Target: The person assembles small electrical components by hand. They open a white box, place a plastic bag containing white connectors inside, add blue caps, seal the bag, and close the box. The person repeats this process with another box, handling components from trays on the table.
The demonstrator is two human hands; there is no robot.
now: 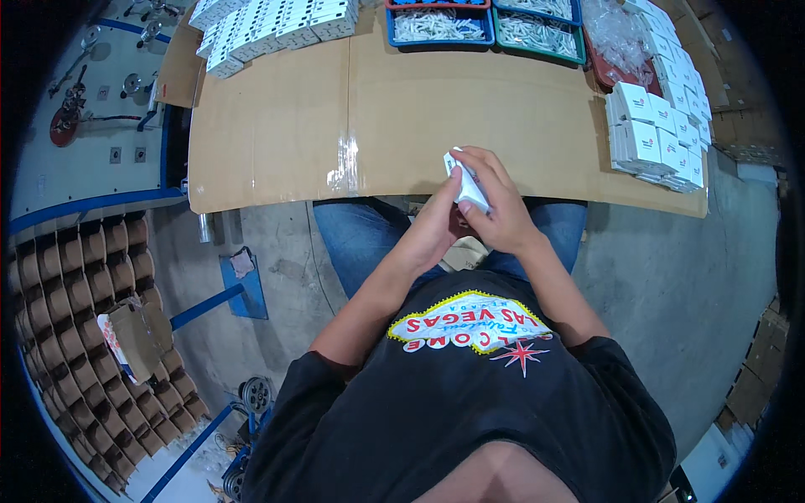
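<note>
A small white cardboard box [472,194] is held tilted between my two hands, just over the table's near edge. My left hand [439,220] closes on its left side, the thumb pressed along it. On the right, my right hand [496,199] wraps over the same box with its fingers curled round the far end. The box's underside and some of my fingertips are hidden. Beneath the hands lies the brown cardboard-covered table [402,126].
White boxes [281,25] stand in rows at the far left; more white boxes [646,138] are stacked at the right. Blue and green trays [537,52] hold small white parts at the back, beside clear plastic bags [616,38]. A divided cardboard crate [75,293] sits at lower left.
</note>
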